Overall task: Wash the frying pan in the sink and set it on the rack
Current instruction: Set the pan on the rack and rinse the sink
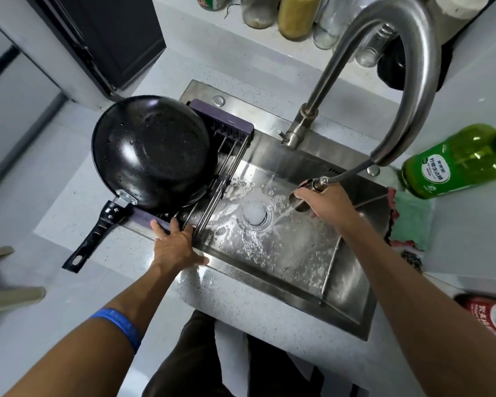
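Most of the job looks done: the frying pan point(152, 151) lies upside down on the rack point(226, 130) across the left end of the sink point(341, 305), beads of water on its black underside, its handle point(96, 234) jutting out over the worktop point(264, 319); what seems left is only rinsing out the basin and putting the sprayer back. The left hand point(178, 245) rests with fingers spread and nearly straight on the near rail of the rack and the sink edge, holding nothing; the pan sits just beyond its fingertips, slightly to the left, not touching them as far as I can tell, and the handle lies further left of that hand. The right hand point(324, 204) grips the pull-out sprayer point(304, 196), fingers curled round it, and water streams from it down towards the drain point(254, 214); the pan is well apart from this hand, off to its left across the wet basin.
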